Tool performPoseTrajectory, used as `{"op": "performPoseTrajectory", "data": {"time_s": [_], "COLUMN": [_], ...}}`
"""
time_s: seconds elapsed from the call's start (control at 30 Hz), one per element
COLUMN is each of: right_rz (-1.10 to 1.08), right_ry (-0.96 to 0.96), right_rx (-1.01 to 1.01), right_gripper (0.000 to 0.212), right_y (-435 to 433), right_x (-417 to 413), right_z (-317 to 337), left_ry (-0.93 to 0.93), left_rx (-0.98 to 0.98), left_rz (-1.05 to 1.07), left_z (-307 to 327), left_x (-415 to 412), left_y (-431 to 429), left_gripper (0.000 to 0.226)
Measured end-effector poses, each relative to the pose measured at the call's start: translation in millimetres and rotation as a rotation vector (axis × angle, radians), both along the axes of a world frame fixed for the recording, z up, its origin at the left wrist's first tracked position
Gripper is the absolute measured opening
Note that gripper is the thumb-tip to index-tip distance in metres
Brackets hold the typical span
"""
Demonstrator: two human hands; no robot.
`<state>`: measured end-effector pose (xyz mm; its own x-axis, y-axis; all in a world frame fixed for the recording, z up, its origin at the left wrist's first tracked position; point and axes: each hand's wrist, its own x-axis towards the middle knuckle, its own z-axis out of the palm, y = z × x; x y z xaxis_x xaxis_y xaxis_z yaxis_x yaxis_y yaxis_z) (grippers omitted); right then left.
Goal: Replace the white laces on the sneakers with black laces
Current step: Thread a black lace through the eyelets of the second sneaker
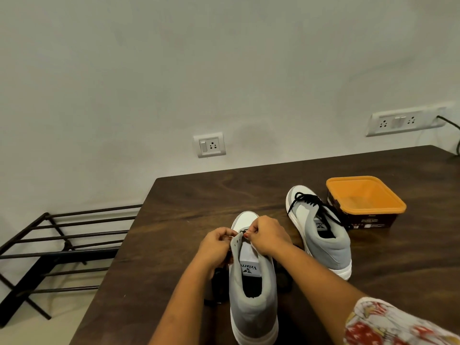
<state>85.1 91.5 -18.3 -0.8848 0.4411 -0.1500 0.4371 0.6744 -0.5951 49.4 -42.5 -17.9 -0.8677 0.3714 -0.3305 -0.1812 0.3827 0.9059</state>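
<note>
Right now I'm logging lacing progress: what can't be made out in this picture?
Head view:
front eyelets of the near grey-and-white sneaker, covered by the left hand and right hand;
the black lace beside it, mostly behind the forearms;
print on the brown, orange-rimmed tub, too small.

In my remote view, two bare forearms reach in from the bottom edge, ending in the left hand and the right hand. The right arm wears a loose sleeve of off-white cloth, printed with red flowers and small touches of yellow. One fingernail on the right hand looks painted red.
</note>
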Motion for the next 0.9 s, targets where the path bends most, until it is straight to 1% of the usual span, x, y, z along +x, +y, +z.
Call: {"op": "performPoseTrajectory", "data": {"time_s": [0.07, 0.13, 0.17, 0.2, 0.27, 0.3, 0.43, 0.53, 0.63, 0.7, 0.8, 0.9], "right_rz": [0.021, 0.066, 0.100, 0.135, 0.173, 0.167, 0.110, 0.097, 0.100, 0.091, 0.097, 0.134], "right_ry": [-0.023, -0.045, -0.042, -0.035, -0.025, -0.024, -0.046, -0.042, -0.044, -0.032, -0.022, -0.012], "right_rx": [0.024, -0.008, -0.041, -0.070, -0.091, -0.082, 0.011, 0.034, 0.078, 0.111, 0.037, -0.062], "right_gripper": [0.026, 0.018, 0.016, 0.016, 0.017, 0.018, 0.024, 0.027, 0.026, 0.021, 0.022, 0.024], "right_y": [2.4, 6.0, 8.7, 11.5, 14.1, 14.4, 5.3, 1.3, 0.7, -1.7, -1.3, 5.1], "right_x": [0.3, 1.8, 3.2, 5.1, 8.1, 8.5, 4.6, 2.8, 4.5, 4.4, 2.1, 2.0], "right_z": [5.3, 10.8, 12.9, 15.0, 17.3, 17.0, 12.3, 10.8, 12.6, 12.8, 9.6, 7.8], "left_ry": [-0.067, -0.116, -0.120, -0.114, -0.078, -0.067, -0.138, -0.166, -0.178, -0.184, -0.187, -0.184], "left_rx": [0.092, 0.105, 0.081, 0.062, 0.039, 0.033, 0.099, 0.118, 0.139, 0.140, 0.163, 0.180], "left_rz": [0.025, -0.053, -0.105, -0.138, -0.137, -0.121, -0.071, -0.060, -0.059, -0.059, -0.057, -0.048], "left_z": [6.7, 11.3, 12.5, 12.3, 10.6, 10.0, 13.8, 13.1, 11.6, 12.2, 13.0, 10.3], "left_x": [-1.2, -3.3, -2.4, -1.6, -1.5, -1.6, -1.1, -1.7, -2.3, -2.6, -2.0, -2.4], "left_y": [-0.9, -5.6, -8.0, -9.8, -11.1, -10.5, -9.0, -10.7, -11.1, -11.5, -12.4, -12.1], "left_gripper": [0.019, 0.033, 0.033, 0.029, 0.012, 0.011, 0.016, 0.017, 0.018, 0.018, 0.016, 0.024]}}
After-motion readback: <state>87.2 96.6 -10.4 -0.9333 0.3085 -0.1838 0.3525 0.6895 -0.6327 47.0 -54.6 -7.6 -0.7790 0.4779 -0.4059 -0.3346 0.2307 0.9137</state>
